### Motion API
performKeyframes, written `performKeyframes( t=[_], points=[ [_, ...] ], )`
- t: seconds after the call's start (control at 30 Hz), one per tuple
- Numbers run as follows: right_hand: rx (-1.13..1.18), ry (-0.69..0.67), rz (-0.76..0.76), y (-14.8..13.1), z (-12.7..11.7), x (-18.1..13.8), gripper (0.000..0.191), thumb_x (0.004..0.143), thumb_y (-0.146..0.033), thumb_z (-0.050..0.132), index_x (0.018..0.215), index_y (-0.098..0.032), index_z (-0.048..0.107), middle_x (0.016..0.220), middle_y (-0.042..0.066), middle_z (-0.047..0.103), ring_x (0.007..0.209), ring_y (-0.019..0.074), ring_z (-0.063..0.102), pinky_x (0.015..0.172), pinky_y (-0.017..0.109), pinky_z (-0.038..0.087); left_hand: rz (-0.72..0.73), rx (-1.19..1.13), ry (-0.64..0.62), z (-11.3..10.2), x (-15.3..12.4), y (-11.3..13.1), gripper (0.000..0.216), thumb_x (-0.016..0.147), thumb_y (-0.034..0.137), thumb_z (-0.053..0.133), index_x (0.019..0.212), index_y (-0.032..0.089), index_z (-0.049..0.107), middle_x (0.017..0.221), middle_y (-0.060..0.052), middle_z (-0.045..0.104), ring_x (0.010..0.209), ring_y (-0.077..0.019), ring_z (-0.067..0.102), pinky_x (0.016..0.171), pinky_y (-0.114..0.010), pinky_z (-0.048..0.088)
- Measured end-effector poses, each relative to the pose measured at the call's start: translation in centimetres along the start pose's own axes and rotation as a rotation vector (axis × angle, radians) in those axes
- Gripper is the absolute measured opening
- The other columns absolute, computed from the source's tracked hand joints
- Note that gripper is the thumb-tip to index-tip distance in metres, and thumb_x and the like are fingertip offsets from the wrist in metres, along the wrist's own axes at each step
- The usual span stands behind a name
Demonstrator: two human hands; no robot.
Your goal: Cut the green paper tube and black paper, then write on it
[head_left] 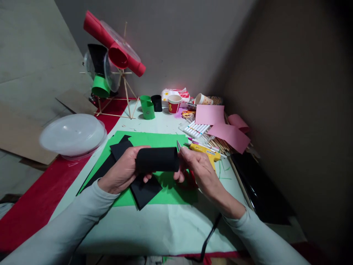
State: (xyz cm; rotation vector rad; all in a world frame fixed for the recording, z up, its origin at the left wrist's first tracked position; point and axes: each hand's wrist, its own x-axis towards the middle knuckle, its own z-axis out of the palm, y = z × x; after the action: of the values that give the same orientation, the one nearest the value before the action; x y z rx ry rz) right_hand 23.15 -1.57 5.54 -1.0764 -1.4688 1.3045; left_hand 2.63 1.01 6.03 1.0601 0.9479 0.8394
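Observation:
A black paper tube (157,159) lies sideways in the air above a green sheet (154,141), and both my hands hold it. My left hand (122,171) wraps its left end. At the tube's right end, my right hand (197,167) pinches the rim and also seems to hold red-handled scissors (189,180), whose blade tip pokes up by the tube. Black paper offcuts (145,191) lie on the green sheet beneath my hands.
A yellow glue gun (205,151), markers (197,129), wooden sticks and pink paper (220,127) sit to the right. Green, black and paper cups (174,103) stand at the back. A clear plastic lid (72,134) and a stick-frame model with red tubes (116,51) are at left.

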Motion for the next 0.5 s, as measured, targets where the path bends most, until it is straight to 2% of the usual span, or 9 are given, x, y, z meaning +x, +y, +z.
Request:
performKeyframes(
  t=[0.13, 0.3, 0.4, 0.5],
  points=[
    [0.107, 0.032, -0.047, -0.6, -0.3, -0.2, 0.050, 0.100, -0.056, 0.047, 0.077, -0.017, 0.068, 0.058, 0.001, 0.067, 0.048, 0.0094, 0.056, 0.049, 0.020, 0.044, 0.033, -0.102, -0.005, -0.1, 0.2, 0.1, 0.022, 0.079, 0.032, 0.074, 0.070, 0.015, 0.064, 0.049, 0.002, 0.056, 0.038, -0.0088, 0.050, 0.033, -0.016, 0.042],
    [0.041, 0.012, -0.069, -1.4, -0.4, -0.4, 0.039, 0.097, -0.050, 0.055, 0.076, -0.018, 0.064, 0.060, -0.001, 0.067, 0.050, 0.0096, 0.056, 0.050, 0.020, 0.044, 0.032, -0.104, 0.019, -0.1, 0.3, 0.0, 0.023, 0.078, 0.032, 0.075, 0.069, 0.015, 0.062, 0.049, 0.003, 0.055, 0.037, -0.0081, 0.048, 0.033, -0.016, 0.041],
    [-0.051, -0.035, -0.033, -1.4, -0.2, -0.3, 0.034, 0.093, -0.045, 0.060, 0.071, -0.019, 0.058, 0.056, -0.002, 0.064, 0.049, 0.0101, 0.057, 0.048, 0.020, 0.042, 0.036, -0.033, 0.047, -0.1, 0.2, 0.1, 0.018, 0.077, 0.028, 0.073, 0.070, 0.015, 0.063, 0.050, 0.004, 0.054, 0.036, -0.0072, 0.047, 0.032, -0.015, 0.040],
    [-0.136, -0.069, 0.031, -0.7, -0.2, -0.1, 0.029, 0.090, -0.036, 0.058, 0.066, -0.020, 0.052, 0.052, -0.002, 0.062, 0.048, 0.0119, 0.060, 0.045, 0.019, 0.039, 0.090, 0.135, 0.063, 0.1, 0.0, 0.3, 0.009, 0.076, 0.020, 0.071, 0.072, 0.016, 0.064, 0.048, 0.005, 0.055, 0.038, -0.0060, 0.047, 0.036, -0.012, 0.040]
  ],
)
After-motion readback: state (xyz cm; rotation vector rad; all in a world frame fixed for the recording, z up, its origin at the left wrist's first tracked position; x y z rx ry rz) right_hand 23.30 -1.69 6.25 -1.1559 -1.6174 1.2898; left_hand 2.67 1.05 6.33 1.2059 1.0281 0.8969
